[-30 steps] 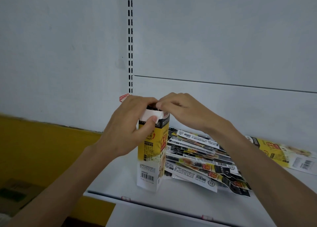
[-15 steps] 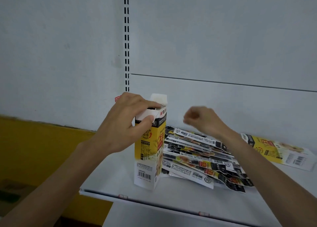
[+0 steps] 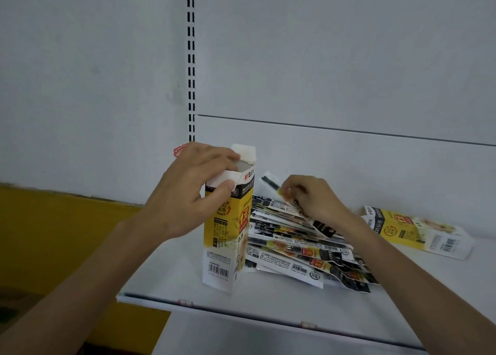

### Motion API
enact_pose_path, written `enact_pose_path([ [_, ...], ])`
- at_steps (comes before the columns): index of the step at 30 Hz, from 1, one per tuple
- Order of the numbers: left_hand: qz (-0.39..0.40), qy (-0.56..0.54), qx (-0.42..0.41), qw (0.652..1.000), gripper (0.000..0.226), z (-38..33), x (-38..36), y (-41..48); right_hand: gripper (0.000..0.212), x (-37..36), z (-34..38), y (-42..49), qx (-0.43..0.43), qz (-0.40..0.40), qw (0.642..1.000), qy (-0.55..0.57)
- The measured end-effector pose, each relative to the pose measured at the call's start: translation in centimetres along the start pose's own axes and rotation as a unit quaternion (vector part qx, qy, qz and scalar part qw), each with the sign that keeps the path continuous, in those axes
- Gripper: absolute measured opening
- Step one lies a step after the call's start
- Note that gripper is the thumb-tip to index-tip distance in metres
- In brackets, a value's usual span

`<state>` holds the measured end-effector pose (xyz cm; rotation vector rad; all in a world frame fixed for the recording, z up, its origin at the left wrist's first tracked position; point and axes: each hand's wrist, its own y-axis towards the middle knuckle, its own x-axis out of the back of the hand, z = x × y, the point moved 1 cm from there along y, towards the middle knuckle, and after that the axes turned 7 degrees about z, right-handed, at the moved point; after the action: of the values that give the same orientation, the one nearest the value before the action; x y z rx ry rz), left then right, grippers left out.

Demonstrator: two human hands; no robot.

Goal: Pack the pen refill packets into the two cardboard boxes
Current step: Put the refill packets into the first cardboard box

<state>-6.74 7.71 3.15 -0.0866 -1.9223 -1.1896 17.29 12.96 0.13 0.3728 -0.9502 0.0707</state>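
The left hand (image 3: pixel 193 193) grips the top of the upright box (image 3: pixel 228 236) near the left end of the shelf (image 3: pixel 268 297), its thumb on the front panel and its fingers curled over the rim, pinning a flap back so the mouth gapes. It would do well to hold that flap clear and brace the box, which looks light and tall enough to tip. The box reads "M&G" by the rim, a red "1元" and "0.5" lower down, with a barcode at the foot; the small print is too fine to read. Just right of it, touching its side, lies the pile (image 3: pixel 300 250) of refill packets, fanned flat, with barcodes and red "1元" marks. The right hand (image 3: pixel 314 199) pinches the top packet (image 3: pixel 269 179), fingers closed narrowly on it. The packet should be swung end-first and slid straight down into the mouth, not bent against the rim. Farther right, well apart, the second box (image 3: pixel 413 231) lies flat, showing "1元" and a barcode.
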Motion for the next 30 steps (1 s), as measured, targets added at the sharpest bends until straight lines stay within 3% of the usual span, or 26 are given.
enact_pose_path([
  [2,-0.001,-0.006,0.000,1.000,0.040,0.0,0.1,-0.1,0.038,0.6,0.5,0.2,-0.056,0.017,0.978,0.199],
  [4,-0.002,-0.005,-0.002,1.000,0.040,-0.1,0.2,-0.1,0.023,0.8,0.8,0.3,-0.082,0.067,0.941,0.320],
  [5,-0.002,-0.006,-0.003,1.000,0.040,-0.1,0.2,-0.1,0.014,0.9,0.7,0.3,-0.082,0.071,0.953,0.284],
  [7,-0.007,-0.009,0.000,1.000,0.041,-0.1,0.2,-0.1,0.016,0.8,-0.1,0.5,-0.089,0.041,0.993,0.058],
  [9,-0.011,-0.009,0.004,1.000,0.043,-0.1,0.1,-0.1,0.032,0.6,-0.6,0.8,-0.095,-0.006,0.984,-0.148],
  [11,-0.011,-0.005,0.013,1.000,0.043,-0.1,0.0,-0.2,0.030,0.4,-1.2,1.0,-0.098,-0.011,0.977,-0.188],
  [16,-0.003,-0.002,0.013,1.000,0.042,-0.1,0.4,0.0,0.020,-1.0,-2.8,1.0,-0.105,0.147,0.950,-0.253],
  [19,0.008,0.013,-0.005,1.000,0.040,0.1,0.4,0.0,0.009,-1.5,-3.1,1.1,-0.102,0.139,0.951,-0.257],
  [21,0.004,0.019,-0.005,1.000,0.038,0.2,0.3,0.0,0.031,-1.3,-2.8,1.4,-0.091,0.126,0.948,-0.278],
  [24,-0.003,0.022,0.000,1.000,0.035,0.2,0.2,0.0,0.030,-1.0,-1.8,1.8,-0.074,0.084,0.974,-0.196],
  [27,-0.002,0.025,-0.004,1.000,0.034,0.5,0.0,0.0,0.018,0.2,0.4,2.0,-0.084,0.036,0.994,0.061],
  [30,-0.005,0.029,-0.006,1.000,0.034,0.7,-0.2,0.0,0.016,2.0,3.6,2.0,-0.080,-0.005,0.940,0.332],
])
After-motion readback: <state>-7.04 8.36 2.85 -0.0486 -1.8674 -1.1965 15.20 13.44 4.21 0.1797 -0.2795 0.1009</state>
